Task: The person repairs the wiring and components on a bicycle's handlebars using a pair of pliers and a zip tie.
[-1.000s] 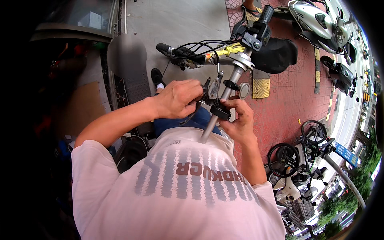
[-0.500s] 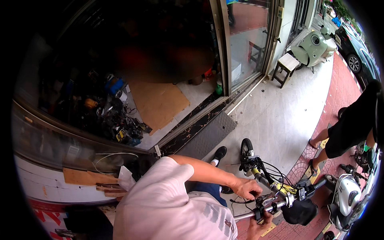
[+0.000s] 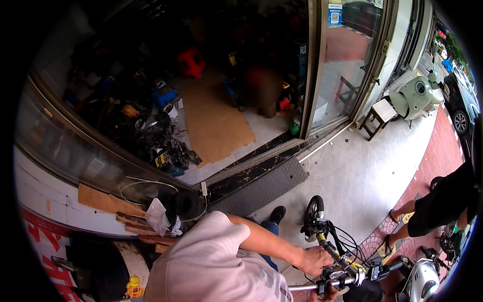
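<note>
A small bicycle with a black front wheel (image 3: pixel 315 209) and yellow parts stands before me, its silver handlebar (image 3: pixel 303 287) crossing the lower middle. My left hand (image 3: pixel 316 259) is closed just above the bar, beside the stem and the black clamp; whatever its fingers pinch is hidden. Below it, my right hand (image 3: pixel 328 293) is wrapped at the underside of the bar near the clamp, mostly cut off by the lower edge. Black cables (image 3: pixel 354 244) loop in front of the bar. A black control unit (image 3: pixel 376 270) sits toward its far grip.
A metal ramp (image 3: pixel 264 186) lies at the shop's doorway, with a cardboard sheet (image 3: pixel 216 126) inside. A stool (image 3: pixel 378 117) and a green scooter (image 3: pixel 415 98) stand ahead. At right are a person in black shorts (image 3: pixel 427 217) and a silver motorbike (image 3: pixel 422 279). Wood planks (image 3: pixel 138 226) lie left.
The view has shifted, so the surroundings sit lower and farther right. My left hand stays closed by the clamp, nearer the stem. My right hand is now more hidden.
</note>
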`<state>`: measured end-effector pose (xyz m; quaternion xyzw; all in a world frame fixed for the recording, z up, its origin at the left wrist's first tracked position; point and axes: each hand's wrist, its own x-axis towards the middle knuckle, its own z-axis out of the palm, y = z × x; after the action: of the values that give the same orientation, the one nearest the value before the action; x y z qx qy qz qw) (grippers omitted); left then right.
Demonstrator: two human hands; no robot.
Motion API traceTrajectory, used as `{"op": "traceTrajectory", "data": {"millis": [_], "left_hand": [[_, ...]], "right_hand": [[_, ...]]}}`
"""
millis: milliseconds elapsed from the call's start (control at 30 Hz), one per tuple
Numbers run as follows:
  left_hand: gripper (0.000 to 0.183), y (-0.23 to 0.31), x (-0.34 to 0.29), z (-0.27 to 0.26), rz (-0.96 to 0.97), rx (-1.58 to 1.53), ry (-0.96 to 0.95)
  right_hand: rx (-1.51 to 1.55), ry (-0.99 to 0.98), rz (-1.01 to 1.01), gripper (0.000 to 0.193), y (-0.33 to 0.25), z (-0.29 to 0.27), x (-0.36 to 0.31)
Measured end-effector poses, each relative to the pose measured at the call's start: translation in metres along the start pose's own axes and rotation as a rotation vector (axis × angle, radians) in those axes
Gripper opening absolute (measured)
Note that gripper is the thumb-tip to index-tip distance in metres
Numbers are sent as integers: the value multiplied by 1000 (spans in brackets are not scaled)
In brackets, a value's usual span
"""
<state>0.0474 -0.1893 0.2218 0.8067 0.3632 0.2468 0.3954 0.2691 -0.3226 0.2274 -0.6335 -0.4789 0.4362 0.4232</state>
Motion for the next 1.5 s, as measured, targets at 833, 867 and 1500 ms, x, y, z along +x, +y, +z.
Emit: {"op": "traceTrajectory", "data": {"millis": [833, 867, 1500], "left_hand": [[17, -50, 16, -7, 148, -324, 99], [17, -48, 14, -3, 79, -343, 154], [15, 70, -25, 35, 89, -342, 466]], "right_hand": [[196, 8, 346, 52, 28, -20, 11], [54, -117, 204, 55, 20, -25, 12], [-105, -380, -212, 19, -145, -29, 19]]}}
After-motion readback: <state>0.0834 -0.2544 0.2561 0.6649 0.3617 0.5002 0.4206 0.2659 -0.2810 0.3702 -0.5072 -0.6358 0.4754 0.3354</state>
